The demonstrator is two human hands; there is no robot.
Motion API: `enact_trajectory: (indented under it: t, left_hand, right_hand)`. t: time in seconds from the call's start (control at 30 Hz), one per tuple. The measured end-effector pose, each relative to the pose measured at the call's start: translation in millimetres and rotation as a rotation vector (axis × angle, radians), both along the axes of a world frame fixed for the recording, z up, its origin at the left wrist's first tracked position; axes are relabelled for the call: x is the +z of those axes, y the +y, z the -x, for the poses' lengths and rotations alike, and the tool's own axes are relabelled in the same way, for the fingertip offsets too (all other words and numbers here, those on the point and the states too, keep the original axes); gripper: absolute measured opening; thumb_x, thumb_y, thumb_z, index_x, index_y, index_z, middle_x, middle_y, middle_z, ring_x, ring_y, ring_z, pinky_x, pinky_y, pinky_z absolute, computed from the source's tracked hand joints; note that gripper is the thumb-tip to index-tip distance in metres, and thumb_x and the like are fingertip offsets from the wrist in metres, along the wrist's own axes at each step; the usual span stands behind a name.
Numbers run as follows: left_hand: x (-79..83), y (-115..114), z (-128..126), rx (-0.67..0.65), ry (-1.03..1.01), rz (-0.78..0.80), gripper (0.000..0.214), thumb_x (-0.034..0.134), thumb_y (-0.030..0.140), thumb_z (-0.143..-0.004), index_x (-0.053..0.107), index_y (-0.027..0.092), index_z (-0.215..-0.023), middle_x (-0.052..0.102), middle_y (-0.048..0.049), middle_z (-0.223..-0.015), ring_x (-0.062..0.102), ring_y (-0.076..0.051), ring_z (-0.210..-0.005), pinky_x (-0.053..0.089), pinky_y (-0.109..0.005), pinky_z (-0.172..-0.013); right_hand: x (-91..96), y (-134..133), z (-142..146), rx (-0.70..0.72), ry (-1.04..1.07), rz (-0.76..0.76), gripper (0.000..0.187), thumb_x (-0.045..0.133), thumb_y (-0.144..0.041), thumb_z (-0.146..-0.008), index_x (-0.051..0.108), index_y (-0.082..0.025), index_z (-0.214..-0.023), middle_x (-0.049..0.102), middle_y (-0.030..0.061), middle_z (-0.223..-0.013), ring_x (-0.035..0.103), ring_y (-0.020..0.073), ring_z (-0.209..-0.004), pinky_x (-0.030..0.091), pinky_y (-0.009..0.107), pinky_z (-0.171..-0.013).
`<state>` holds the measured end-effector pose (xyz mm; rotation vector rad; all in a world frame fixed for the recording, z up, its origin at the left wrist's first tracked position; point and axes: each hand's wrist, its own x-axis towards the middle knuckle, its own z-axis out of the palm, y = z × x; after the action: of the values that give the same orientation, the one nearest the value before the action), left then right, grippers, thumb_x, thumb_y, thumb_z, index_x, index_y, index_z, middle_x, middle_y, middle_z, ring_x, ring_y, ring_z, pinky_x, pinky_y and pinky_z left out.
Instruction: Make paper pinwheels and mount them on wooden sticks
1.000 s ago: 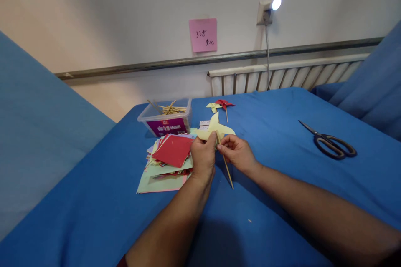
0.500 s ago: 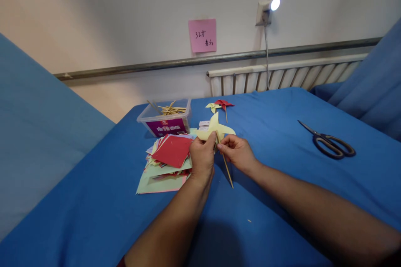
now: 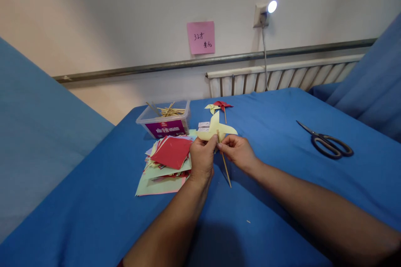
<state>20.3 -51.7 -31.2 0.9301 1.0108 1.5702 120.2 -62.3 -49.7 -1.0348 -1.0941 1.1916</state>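
Note:
A pale yellow paper pinwheel (image 3: 215,127) is held above the blue cloth, its blades pointing up and to both sides. Across its back lies a thin wooden stick (image 3: 226,171), which slants down towards me. My left hand (image 3: 203,154) is closed on the pinwheel, with the thumb near the stick's upper end. From the right, my right hand (image 3: 238,150) pinches at the stick and the pinwheel's lower edge. What exactly lies between the right fingertips is hidden. Just left of my left hand is a stack of coloured paper squares (image 3: 172,152), red on top.
A clear plastic box (image 3: 163,123) with several wooden sticks stands behind the paper. Two finished pinwheels, one yellow (image 3: 212,108) and one red (image 3: 223,104), lie at the back. Black-handled scissors (image 3: 332,146) rest at the right. Small white packets (image 3: 203,125) lie behind my hands.
Both hands keep their hold, and the pinwheel has turned slightly, its right blade shifting a little to the right. The whole view has moved slightly.

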Motion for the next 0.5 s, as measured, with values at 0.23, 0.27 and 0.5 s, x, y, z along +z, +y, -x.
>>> enact_trajectory:
  t: [0.23, 0.27, 0.5]
  left_hand:
    - [-2.4, 2.1, 1.4, -0.006, 0.042, -0.02, 0.033, 0.081, 0.026, -0.056, 0.071, 0.012, -0.084, 0.074, -0.0072, -0.087, 0.066, -0.018, -0.076, 0.05, -0.028, -0.072]
    - [-2.4, 2.2, 1.5, -0.004, 0.044, -0.021, 0.033, 0.081, 0.026, -0.056, 0.071, 0.012, -0.083, 0.074, -0.0074, -0.087, 0.066, -0.018, -0.075, 0.05, -0.028, -0.072]
    - [-1.6, 1.1, 1.2, 0.003, 0.049, -0.031, 0.034, 0.082, 0.027, -0.056, 0.071, 0.012, -0.084, 0.074, -0.0074, -0.087, 0.067, -0.019, -0.077, 0.051, -0.03, -0.075]
  right_hand:
    - [-2.4, 1.8, 0.7, -0.024, -0.002, -0.036, 0.03, 0.072, -0.042, -0.064, 0.053, -0.019, -0.059, 0.05, -0.006, -0.051, 0.04, 0.0077, -0.046, 0.031, 0.022, -0.045]
    - [-3.0, 1.6, 1.0, -0.029, -0.008, -0.041, 0.029, 0.072, -0.041, -0.064, 0.053, -0.019, -0.059, 0.051, -0.0058, -0.051, 0.041, 0.0079, -0.046, 0.031, 0.022, -0.046]
    - [-6.5, 0.6, 2.5, -0.041, -0.046, -0.074, 0.027, 0.069, -0.04, -0.067, 0.053, -0.02, -0.06, 0.051, -0.0049, -0.053, 0.041, 0.0089, -0.048, 0.031, 0.023, -0.046]
